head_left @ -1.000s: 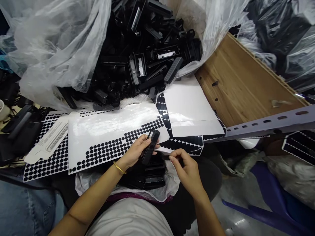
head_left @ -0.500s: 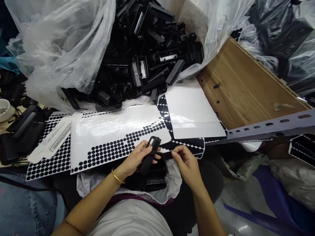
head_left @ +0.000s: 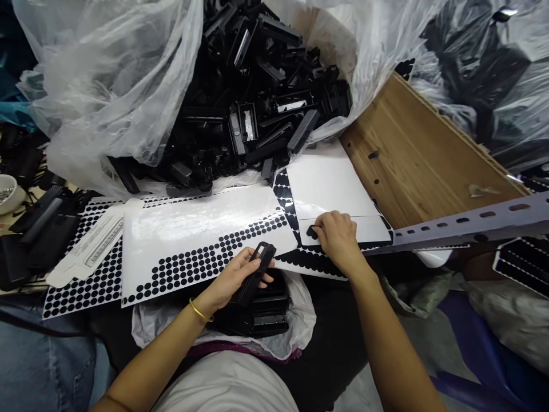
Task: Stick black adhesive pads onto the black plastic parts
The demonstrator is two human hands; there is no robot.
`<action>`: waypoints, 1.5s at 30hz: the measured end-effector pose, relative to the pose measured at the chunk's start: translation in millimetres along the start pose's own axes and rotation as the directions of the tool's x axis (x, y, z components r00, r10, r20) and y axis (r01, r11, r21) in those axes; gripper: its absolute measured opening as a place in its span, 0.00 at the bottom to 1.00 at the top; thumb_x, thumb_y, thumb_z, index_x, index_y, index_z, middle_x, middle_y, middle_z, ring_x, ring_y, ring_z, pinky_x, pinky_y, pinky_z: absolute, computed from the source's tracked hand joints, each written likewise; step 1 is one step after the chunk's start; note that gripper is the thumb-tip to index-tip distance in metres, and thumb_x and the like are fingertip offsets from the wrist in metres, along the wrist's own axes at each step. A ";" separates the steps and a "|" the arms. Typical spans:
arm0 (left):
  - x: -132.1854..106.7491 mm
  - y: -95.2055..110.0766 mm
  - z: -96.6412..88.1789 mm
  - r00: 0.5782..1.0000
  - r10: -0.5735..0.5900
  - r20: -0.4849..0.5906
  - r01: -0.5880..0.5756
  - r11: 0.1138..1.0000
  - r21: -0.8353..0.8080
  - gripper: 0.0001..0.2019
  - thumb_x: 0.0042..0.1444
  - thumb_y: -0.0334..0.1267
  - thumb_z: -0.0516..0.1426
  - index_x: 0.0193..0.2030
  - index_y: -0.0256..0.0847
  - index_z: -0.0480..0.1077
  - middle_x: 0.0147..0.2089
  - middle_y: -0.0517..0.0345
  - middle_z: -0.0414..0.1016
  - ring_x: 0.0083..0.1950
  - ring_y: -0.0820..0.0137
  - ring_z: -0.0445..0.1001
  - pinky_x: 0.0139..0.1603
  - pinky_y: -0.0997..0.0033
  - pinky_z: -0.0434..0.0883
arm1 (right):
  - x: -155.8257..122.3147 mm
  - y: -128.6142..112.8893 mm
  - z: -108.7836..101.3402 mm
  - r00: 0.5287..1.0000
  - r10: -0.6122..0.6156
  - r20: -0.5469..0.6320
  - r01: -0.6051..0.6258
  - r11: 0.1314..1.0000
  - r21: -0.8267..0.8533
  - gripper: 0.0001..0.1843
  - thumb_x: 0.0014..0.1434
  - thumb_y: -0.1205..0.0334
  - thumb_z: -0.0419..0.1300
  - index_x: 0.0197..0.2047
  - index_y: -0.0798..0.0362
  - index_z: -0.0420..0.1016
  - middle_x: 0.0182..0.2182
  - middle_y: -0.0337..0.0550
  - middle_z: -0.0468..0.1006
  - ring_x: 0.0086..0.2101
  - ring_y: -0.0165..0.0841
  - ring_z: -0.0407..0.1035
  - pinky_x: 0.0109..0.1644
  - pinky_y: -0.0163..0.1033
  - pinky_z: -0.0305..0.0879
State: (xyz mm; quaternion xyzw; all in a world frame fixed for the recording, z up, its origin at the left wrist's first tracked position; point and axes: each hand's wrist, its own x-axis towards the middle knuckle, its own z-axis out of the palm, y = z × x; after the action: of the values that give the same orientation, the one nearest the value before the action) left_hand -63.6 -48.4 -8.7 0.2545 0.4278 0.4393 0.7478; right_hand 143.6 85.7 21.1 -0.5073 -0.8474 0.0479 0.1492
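Observation:
My left hand (head_left: pixel 234 278) grips a long black ribbed plastic part (head_left: pixel 256 271), tilted up over my lap. My right hand (head_left: pixel 337 236) reaches forward onto a white sheet (head_left: pixel 330 186). Its fingertips pinch a small black round sticker dot (head_left: pixel 312 232) at the sheet's near edge. A larger glossy sheet (head_left: pixel 193 229) with rows of black dots lies in front of my left hand. Below both hands a plastic bag on my lap (head_left: pixel 266 312) holds more black parts.
A big clear bag (head_left: pixel 107 86) spills a heap of black plastic parts (head_left: pixel 257 86) behind the sheets. A wooden board (head_left: pixel 420 154) and a grey perforated metal rail (head_left: pixel 472 220) lie to the right. More dot sheets (head_left: pixel 81 280) and dark parts (head_left: pixel 38 229) sit at left. A white bowl (head_left: pixel 8 194) is at far left.
My right hand has moved forward from beside the held part to the white sheet and pinches a black dot there. My left hand keeps the black part almost still.

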 end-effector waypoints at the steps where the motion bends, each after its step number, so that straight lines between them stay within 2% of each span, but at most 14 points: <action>1: 0.4 0.0 -0.4 1.000 -0.002 -0.004 0.002 1.000 0.002 0.12 0.57 0.44 0.54 0.42 0.38 0.61 0.48 0.47 0.73 0.40 0.69 0.77 0.39 0.70 0.73 | -1.9 -1.6 2.8 0.999 -0.029 -0.046 0.027 0.998 -0.055 0.04 0.56 0.66 0.53 0.29 0.52 0.64 0.36 0.49 0.71 0.37 0.42 0.62 0.39 0.46 0.57; 3: 1.1 0.0 -0.7 1.000 -0.003 -0.009 0.003 1.000 0.006 0.12 0.57 0.44 0.54 0.42 0.38 0.61 0.48 0.47 0.73 0.40 0.69 0.77 0.39 0.70 0.73 | -7.3 -5.0 7.1 0.992 -0.078 -0.099 0.067 0.992 -0.111 0.06 0.58 0.67 0.51 0.29 0.52 0.65 0.38 0.51 0.70 0.37 0.41 0.62 0.39 0.46 0.57; 4: 1.3 -0.1 -0.7 1.000 -0.004 -0.011 0.004 1.000 0.008 0.12 0.57 0.44 0.54 0.42 0.38 0.61 0.48 0.47 0.73 0.40 0.69 0.77 0.39 0.70 0.73 | -10.1 -6.1 8.3 0.991 -0.086 -0.102 0.076 0.992 -0.099 0.08 0.58 0.67 0.49 0.29 0.52 0.64 0.36 0.50 0.70 0.35 0.40 0.63 0.39 0.45 0.57; 6: 1.4 -0.3 -0.5 1.000 -0.006 -0.016 0.006 1.000 0.008 0.12 0.57 0.44 0.54 0.42 0.38 0.61 0.48 0.47 0.74 0.40 0.69 0.77 0.39 0.70 0.73 | -15.0 -6.4 8.0 0.995 -0.039 -0.093 0.040 0.999 0.007 0.08 0.59 0.67 0.48 0.28 0.51 0.62 0.30 0.47 0.70 0.31 0.37 0.63 0.37 0.43 0.58; 8: 1.3 -0.7 -0.3 1.000 -0.007 -0.019 0.007 1.000 0.004 0.12 0.57 0.44 0.55 0.42 0.38 0.61 0.47 0.47 0.74 0.39 0.70 0.77 0.39 0.70 0.73 | -19.2 -4.5 3.6 0.995 0.077 -0.070 -0.061 0.977 0.206 0.05 0.59 0.64 0.49 0.31 0.50 0.60 0.27 0.44 0.70 0.29 0.36 0.64 0.36 0.42 0.60; 10: 1.0 -1.1 0.2 1.000 -0.003 -0.016 0.003 1.000 0.000 0.12 0.57 0.44 0.55 0.41 0.38 0.61 0.48 0.46 0.74 0.39 0.69 0.77 0.39 0.71 0.73 | -23.6 -3.2 -3.5 0.983 0.184 -0.001 -0.164 0.881 0.443 0.04 0.60 0.60 0.49 0.34 0.49 0.58 0.29 0.42 0.72 0.30 0.36 0.67 0.37 0.41 0.62; 13: -0.1 -1.3 1.8 1.000 0.004 0.003 -0.004 1.000 -0.014 0.12 0.57 0.44 0.55 0.41 0.38 0.62 0.49 0.46 0.73 0.40 0.68 0.77 0.39 0.70 0.73 | -32.2 -8.8 -12.4 0.971 0.206 0.123 -0.235 0.708 0.666 0.07 0.60 0.55 0.50 0.34 0.49 0.58 0.32 0.41 0.73 0.34 0.34 0.68 0.40 0.40 0.63; 17: -3.0 0.7 5.7 0.999 -0.026 0.026 0.028 0.997 -0.068 0.14 0.58 0.44 0.54 0.47 0.40 0.61 0.48 0.47 0.74 0.39 0.68 0.78 0.39 0.68 0.74 | -43.8 -35.0 -12.5 0.952 0.146 0.269 -0.303 0.580 0.756 0.08 0.58 0.55 0.53 0.30 0.50 0.62 0.27 0.38 0.69 0.30 0.31 0.65 0.35 0.36 0.61; 20: -6.6 3.8 7.8 0.998 -0.054 0.017 0.055 0.996 -0.066 0.22 0.57 0.45 0.54 0.57 0.44 0.56 0.43 0.50 0.75 0.36 0.67 0.78 0.37 0.67 0.75 | -46.7 -58.5 -10.2 0.916 0.032 0.401 -0.358 0.522 0.774 0.08 0.58 0.57 0.51 0.30 0.51 0.62 0.24 0.36 0.66 0.27 0.30 0.63 0.32 0.35 0.59; 23: -10.4 6.3 8.0 0.997 -0.073 0.007 0.073 0.997 -0.026 0.28 0.56 0.45 0.56 0.62 0.45 0.53 0.39 0.53 0.75 0.36 0.65 0.79 0.36 0.68 0.75 | -43.5 -74.7 -10.6 0.888 -0.002 0.460 -0.376 0.572 0.729 0.07 0.58 0.60 0.50 0.28 0.51 0.61 0.22 0.35 0.65 0.26 0.29 0.61 0.31 0.35 0.57; 28: -14.0 6.1 6.0 0.995 -0.097 -0.002 0.097 0.995 0.006 0.29 0.56 0.45 0.55 0.63 0.46 0.53 0.42 0.50 0.74 0.37 0.65 0.78 0.34 0.69 0.75 | -38.2 -84.8 -11.9 0.867 -0.017 0.498 -0.360 0.669 0.650 0.07 0.56 0.65 0.50 0.26 0.51 0.59 0.20 0.33 0.64 0.24 0.28 0.58 0.28 0.34 0.54; 45: -17.2 7.6 9.4 0.992 -0.097 -0.082 0.100 0.995 0.028 0.26 0.55 0.44 0.56 0.60 0.47 0.57 0.48 0.50 0.71 0.38 0.66 0.78 0.34 0.70 0.75 | -39.5 -94.0 -2.5 0.910 0.028 0.413 -0.285 0.766 0.577 0.07 0.56 0.66 0.49 0.26 0.50 0.59 0.20 0.33 0.65 0.22 0.29 0.61 0.28 0.35 0.57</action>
State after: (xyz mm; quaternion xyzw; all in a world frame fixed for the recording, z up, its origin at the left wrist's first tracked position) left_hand -63.0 -59.8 8.9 0.2271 0.4765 0.4048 0.7466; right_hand 82.3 5.9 37.3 -0.4799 -0.7488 0.4360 0.1372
